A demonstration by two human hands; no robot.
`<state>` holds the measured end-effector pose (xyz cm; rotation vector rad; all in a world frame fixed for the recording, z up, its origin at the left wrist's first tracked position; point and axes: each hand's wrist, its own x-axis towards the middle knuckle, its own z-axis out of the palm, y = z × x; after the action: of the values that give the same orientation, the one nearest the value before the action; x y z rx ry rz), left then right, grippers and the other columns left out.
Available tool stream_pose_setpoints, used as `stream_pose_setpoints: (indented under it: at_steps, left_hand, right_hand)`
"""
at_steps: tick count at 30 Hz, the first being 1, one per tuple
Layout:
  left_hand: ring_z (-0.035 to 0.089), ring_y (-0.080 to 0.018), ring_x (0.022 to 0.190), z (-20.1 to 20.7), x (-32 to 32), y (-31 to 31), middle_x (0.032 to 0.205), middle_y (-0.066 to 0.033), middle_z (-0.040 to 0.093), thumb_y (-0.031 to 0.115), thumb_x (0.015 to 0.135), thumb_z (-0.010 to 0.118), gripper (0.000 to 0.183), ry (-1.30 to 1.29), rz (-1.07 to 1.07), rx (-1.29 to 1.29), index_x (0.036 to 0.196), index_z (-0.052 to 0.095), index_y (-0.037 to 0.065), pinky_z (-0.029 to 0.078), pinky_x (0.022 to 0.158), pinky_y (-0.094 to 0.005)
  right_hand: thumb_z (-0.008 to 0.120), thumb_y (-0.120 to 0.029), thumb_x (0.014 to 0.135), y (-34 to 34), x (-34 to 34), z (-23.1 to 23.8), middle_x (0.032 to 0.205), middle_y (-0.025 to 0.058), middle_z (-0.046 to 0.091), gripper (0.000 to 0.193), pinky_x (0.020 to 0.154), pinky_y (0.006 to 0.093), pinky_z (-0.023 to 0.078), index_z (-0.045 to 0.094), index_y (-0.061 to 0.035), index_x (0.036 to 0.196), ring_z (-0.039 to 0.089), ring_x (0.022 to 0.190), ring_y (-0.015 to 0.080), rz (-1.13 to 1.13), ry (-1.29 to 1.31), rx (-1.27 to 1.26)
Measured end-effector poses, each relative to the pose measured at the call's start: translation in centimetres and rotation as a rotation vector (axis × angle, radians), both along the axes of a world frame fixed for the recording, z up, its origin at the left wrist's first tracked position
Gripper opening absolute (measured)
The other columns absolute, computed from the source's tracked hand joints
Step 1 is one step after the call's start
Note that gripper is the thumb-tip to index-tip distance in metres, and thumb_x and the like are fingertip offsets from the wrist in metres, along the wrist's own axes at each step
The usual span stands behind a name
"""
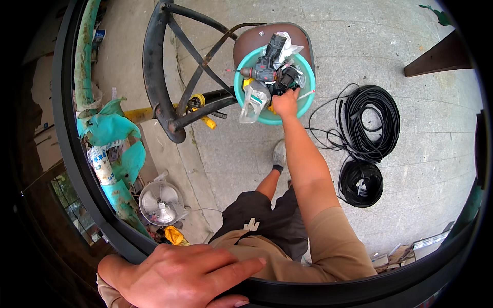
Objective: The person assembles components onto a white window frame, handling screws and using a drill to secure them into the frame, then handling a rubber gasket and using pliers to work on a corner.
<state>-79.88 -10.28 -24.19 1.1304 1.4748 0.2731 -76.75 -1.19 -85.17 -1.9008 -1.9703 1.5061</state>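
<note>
My right hand reaches down into a turquoise plastic basin. Its fingers are bent around something dark among the contents, which I cannot make out. Beside it in the basin lie a grey and black cordless drill with a bit fitted, a clear plastic bag and other black and yellow pieces. The basin rests on the brown seat of a chair. Close to the view, at lower left, is my left hand, fingers stretched out and holding nothing, in front of a dark curved edge.
Coils of black cable lie on the paved floor at right, with a smaller black coil below. The chair's black metal back extends left. A fan, yellow-handled tools and a pipe wrapped in torn turquoise sheeting are leftward.
</note>
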Motion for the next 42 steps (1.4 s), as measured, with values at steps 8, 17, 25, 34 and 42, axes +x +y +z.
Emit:
stream_pose_setpoints:
  at_steps: [8,17,25,34,42]
  left_hand:
    - [0.077,-0.0352,0.087,0.0,0.2,-0.1,0.102,-0.015,0.075,0.033,0.096,0.074,0.051,0.044,-0.029,-0.045,0.137,0.073,0.004,0.064,0.074,-0.043]
    - [0.078,-0.028,0.083,-0.3,-0.3,-0.2,0.096,-0.0084,0.073,0.041,0.099,0.077,0.051,0.047,-0.121,-0.091,0.139,0.073,0.009,0.064,0.068,-0.0384]
    - [0.077,-0.0257,0.082,0.0,-0.5,0.0,0.096,-0.0065,0.07,0.036,0.098,0.079,0.053,0.048,-0.137,-0.067,0.142,0.068,0.008,0.063,0.065,-0.0371]
    - [0.079,-0.0302,0.084,0.0,0.2,-0.3,0.096,-0.0105,0.077,0.046,0.101,0.074,0.051,0.102,-0.07,-0.085,0.137,0.076,0.01,0.066,0.073,-0.0411]
    - [0.073,-0.0412,0.086,-0.1,0.1,-0.7,0.106,-0.0197,0.073,0.023,0.092,0.075,0.049,0.003,0.045,0.034,0.135,0.071,-0.001,0.061,0.075,-0.0451]
  right_hand:
    - [0.067,-0.037,0.097,-0.4,0.6,4.4,0.161,0.0334,0.051,0.063,0.111,0.0487,0.055,0.063,0.0065,0.142,0.065,0.134,0.0439,0.596,-0.203,-0.078]
    - [0.056,-0.021,0.101,1.1,0.9,8.5,0.144,0.0197,0.072,0.042,0.106,0.0469,0.056,0.078,-0.0012,0.13,0.07,0.13,0.0365,1.051,-0.312,-0.062]
    - [0.057,-0.023,0.102,0.8,1.8,5.4,0.137,0.0115,0.075,0.037,0.1,0.0431,0.051,0.08,-0.0137,0.129,0.068,0.127,0.0297,1.028,-0.434,0.202]
    - [0.052,-0.021,0.106,1.4,3.4,1.1,0.115,0.0052,0.07,0.027,0.093,0.0401,0.048,0.077,-0.0117,0.111,0.063,0.113,0.0249,0.798,-0.382,0.657]
    - [0.061,-0.014,0.097,5.7,6.2,5.6,0.11,0.0087,0.067,0.022,0.096,0.0453,0.049,0.075,-0.0075,0.113,0.063,0.108,0.031,0.708,-0.072,0.738]
